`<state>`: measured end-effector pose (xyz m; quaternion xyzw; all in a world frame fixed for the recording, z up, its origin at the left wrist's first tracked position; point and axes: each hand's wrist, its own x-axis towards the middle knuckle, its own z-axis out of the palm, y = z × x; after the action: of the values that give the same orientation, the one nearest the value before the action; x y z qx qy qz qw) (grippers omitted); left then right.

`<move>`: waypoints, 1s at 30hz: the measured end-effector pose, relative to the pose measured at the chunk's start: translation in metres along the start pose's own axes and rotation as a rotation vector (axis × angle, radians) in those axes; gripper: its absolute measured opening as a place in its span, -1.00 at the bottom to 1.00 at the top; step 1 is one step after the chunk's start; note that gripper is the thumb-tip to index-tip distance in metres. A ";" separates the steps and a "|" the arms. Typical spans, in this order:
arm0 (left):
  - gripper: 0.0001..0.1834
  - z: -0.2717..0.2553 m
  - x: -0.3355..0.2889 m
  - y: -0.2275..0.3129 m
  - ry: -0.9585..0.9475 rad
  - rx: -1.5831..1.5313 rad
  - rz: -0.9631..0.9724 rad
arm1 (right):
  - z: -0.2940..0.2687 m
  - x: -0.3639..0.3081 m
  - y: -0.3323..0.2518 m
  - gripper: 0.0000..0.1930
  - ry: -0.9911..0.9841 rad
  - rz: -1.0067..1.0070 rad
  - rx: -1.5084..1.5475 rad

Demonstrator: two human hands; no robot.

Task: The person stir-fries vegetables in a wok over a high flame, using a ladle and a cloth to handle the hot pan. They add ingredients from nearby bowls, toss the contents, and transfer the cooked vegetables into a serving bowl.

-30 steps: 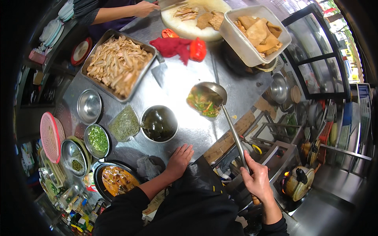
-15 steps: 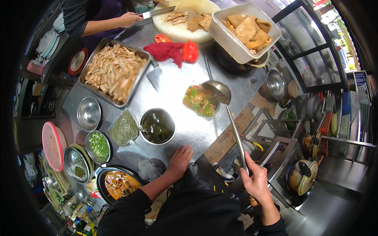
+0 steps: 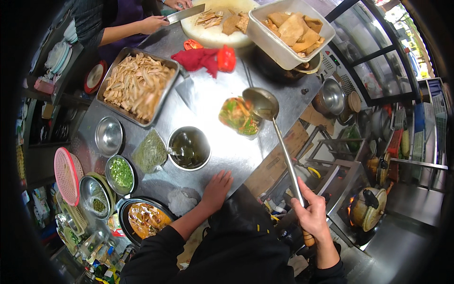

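My right hand (image 3: 312, 211) grips the wooden-ended handle of a long metal ladle (image 3: 283, 150). The ladle's bowl hangs over the right side of a clear container of green and reddish food (image 3: 236, 116), partly covering it. My left hand (image 3: 218, 189) lies flat with fingers spread on the front edge of the steel table (image 3: 246, 166), holding nothing. Beyond that hand stands a metal pot (image 3: 189, 148) of dark liquid with a utensil in it. Left of the pot sits a clear bag of dried green herbs (image 3: 150, 152).
A tray of cut strips (image 3: 138, 87), a red cloth (image 3: 197, 60) and a white tub of brown slabs (image 3: 295, 34) stand farther back. Another person's hand (image 3: 153, 24) holds a cleaver (image 3: 186, 13) over a round board. Chopped scallions (image 3: 120, 173) sit left; a lidded pot (image 3: 366, 210) is over flame at right.
The ladle's bowl has tilted and shifted slightly nearer the viewer's right, still above the container. The other person's second hand has come into view by the cleaver. My left hand stays put.
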<state>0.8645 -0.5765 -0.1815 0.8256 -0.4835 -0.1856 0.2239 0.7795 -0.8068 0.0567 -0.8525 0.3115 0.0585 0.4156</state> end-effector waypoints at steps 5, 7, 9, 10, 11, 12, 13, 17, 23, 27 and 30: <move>-0.47 0.003 0.000 0.005 -0.008 0.043 0.005 | -0.009 -0.005 0.005 -0.42 -0.148 0.282 0.522; -0.46 0.000 0.002 0.007 -0.036 0.050 -0.004 | -0.009 -0.010 0.014 -0.43 -0.129 0.291 0.664; -0.44 -0.001 0.003 0.008 -0.080 0.083 -0.016 | -0.012 -0.018 0.020 -0.44 -0.106 0.299 0.808; -0.42 0.000 0.003 0.008 -0.110 0.112 -0.024 | -0.014 -0.025 0.022 -0.44 -0.101 0.326 0.897; -0.40 0.001 0.002 0.008 -0.141 0.143 -0.028 | -0.018 -0.034 0.025 -0.44 -0.093 0.353 0.989; -0.44 -0.001 0.004 0.010 -0.126 0.149 -0.030 | -0.022 -0.045 0.029 -0.45 -0.072 0.371 1.085; -0.47 -0.002 0.005 0.012 -0.107 0.154 -0.035 | -0.027 -0.058 0.037 -0.42 -0.097 0.354 1.143; -0.49 -0.027 0.030 0.042 -0.316 0.119 -0.060 | -0.042 -0.140 0.059 -0.39 0.086 0.367 1.317; -0.57 0.004 0.045 0.119 -0.380 -0.053 0.229 | -0.045 -0.316 0.087 -0.37 0.771 0.511 1.247; -0.57 0.033 0.034 0.182 -0.809 -0.456 0.070 | 0.013 -0.423 0.121 -0.42 1.137 0.732 0.709; -0.48 0.042 0.027 0.256 -1.122 -0.773 -0.211 | 0.063 -0.484 0.174 -0.42 1.013 0.752 -0.081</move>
<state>0.6721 -0.7193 -0.0778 0.5082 -0.3424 -0.7649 0.1987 0.3019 -0.6065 0.0720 -0.6218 0.7454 -0.1988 0.1351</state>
